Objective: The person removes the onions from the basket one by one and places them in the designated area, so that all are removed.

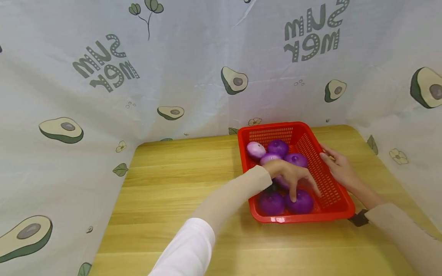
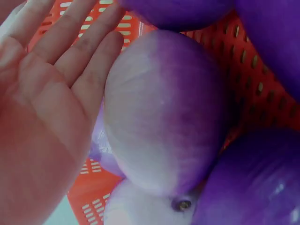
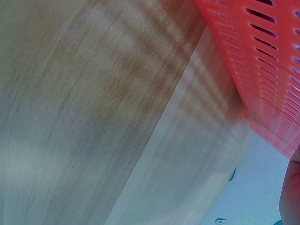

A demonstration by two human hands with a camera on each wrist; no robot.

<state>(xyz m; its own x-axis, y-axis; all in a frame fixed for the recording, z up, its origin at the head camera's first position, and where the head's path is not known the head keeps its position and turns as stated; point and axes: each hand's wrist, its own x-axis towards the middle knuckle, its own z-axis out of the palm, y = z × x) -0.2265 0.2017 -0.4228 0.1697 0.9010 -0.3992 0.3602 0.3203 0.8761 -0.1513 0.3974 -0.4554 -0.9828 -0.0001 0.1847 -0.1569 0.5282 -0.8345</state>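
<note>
A red plastic basket [image 1: 300, 219] with slotted walls stands on the table and holds several purple onions [image 1: 295, 159]. My left hand [image 1: 293, 176] reaches down into it, fingers spread, with one fingertip at a dark purple onion [image 1: 300, 203] near the front wall. In the left wrist view, its straight fingers [image 2: 79, 47] lie alongside a half-pale, half-purple onion [image 2: 164, 112]. At the basket's right side, my right hand [image 1: 340, 168] holds the rim, thumb on top. Only a sliver of that hand [image 3: 291, 192] shows in the right wrist view.
The wooden table [image 1: 172, 184] extends left and in front of the basket. A pale cloth [image 1: 193, 69] printed with avocados hangs behind and at both sides. A dark band [image 1: 359, 218] shows by the right wrist.
</note>
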